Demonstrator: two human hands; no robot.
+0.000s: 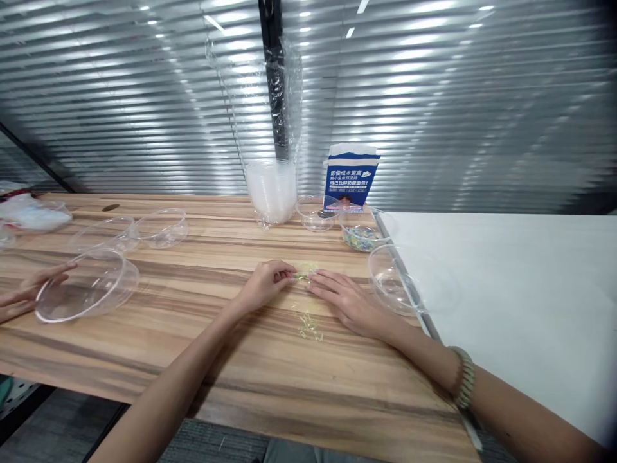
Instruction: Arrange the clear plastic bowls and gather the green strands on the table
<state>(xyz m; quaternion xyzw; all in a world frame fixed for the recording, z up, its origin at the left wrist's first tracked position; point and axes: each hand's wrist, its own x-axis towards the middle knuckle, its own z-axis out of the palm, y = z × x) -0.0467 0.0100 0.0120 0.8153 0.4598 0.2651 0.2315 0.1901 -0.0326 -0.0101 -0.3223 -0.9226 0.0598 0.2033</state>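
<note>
My left hand (267,283) rests on the wooden table with thumb and fingers pinched together at the edge of a small patch of yellow-green bits (303,276). What lies between those fingertips is too small to make out. From the other side my right hand (348,301) lies palm down, its fingers stretched out and their tips touching the same patch. Nearer to me is a loose scatter of thin, pale yellow-green pieces (310,326), apart from both hands. A clear round plastic bowl (391,283) stands just right of my right hand.
Another clear bowl (362,239) holds multicoloured bits. Behind are a stack of clear bowls (271,190) and a blue printed box (351,177). At left, another person's hand (33,292) touches a tilted clear bowl (87,286). A white surface (520,276) adjoins the table.
</note>
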